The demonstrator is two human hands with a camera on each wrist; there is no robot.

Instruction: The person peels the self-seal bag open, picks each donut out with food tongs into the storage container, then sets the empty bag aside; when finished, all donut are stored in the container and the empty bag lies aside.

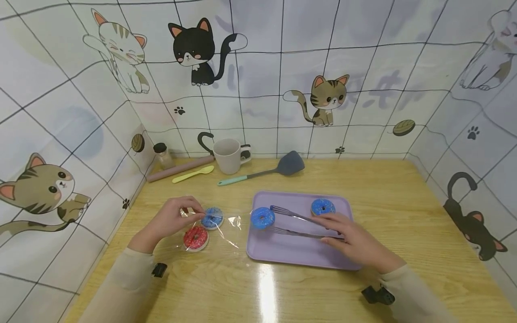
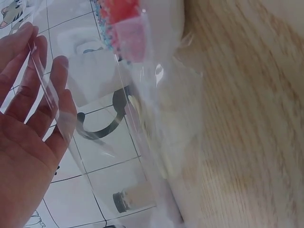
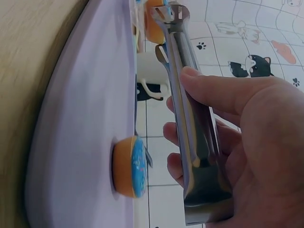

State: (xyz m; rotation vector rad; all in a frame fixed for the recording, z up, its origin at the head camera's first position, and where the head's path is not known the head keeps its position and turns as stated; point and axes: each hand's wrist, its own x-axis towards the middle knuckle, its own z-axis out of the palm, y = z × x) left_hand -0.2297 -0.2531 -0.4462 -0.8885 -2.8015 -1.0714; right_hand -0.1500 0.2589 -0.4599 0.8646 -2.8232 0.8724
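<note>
My left hand pinches the edge of a clear plastic bag, with the film stretched across the fingers in the left wrist view. A blue-iced toy donut and a red-iced one show through the film, just beside that hand. In my right hand is a pair of metal tongs, gripped between thumb and fingers. The tongs' spread tips are right at another blue donut, over the left side of the lilac tray. One more blue donut sits on the tray's far right part.
Along the back lie a turquoise-handled spatula, a yellow spoon and a brown rolling pin. A grey mug and a black-capped jar stand by the cat-printed wall covering. Wooden tabletop surrounds the tray.
</note>
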